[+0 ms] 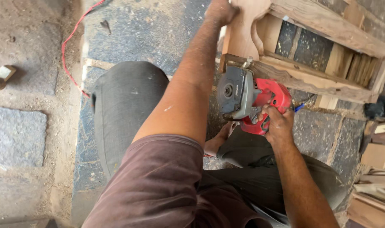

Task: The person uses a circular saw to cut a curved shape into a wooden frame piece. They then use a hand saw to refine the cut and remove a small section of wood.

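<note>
R hand (pixel 277 125) sits nearest, clenched round the red power tool (pixel 253 98), gripping its handle from below. The tool's grey guard faces the camera; its front end touches the wooden frame (pixel 310 80), which lies just beyond, long axis running left-to-right & slightly downward. L hand (pixel 220 10) reaches further out, pressing on the curved wood piece (pixel 243 29), prob. gripping its top edge, tho fingers are cropped. Frame looks rough, weathered, w/ slats.

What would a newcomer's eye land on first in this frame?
The red and grey power tool at centre right, gripped by the right hand against a rough wooden frame. Next, the left hand steadying a curved wooden piece at the top.
</note>
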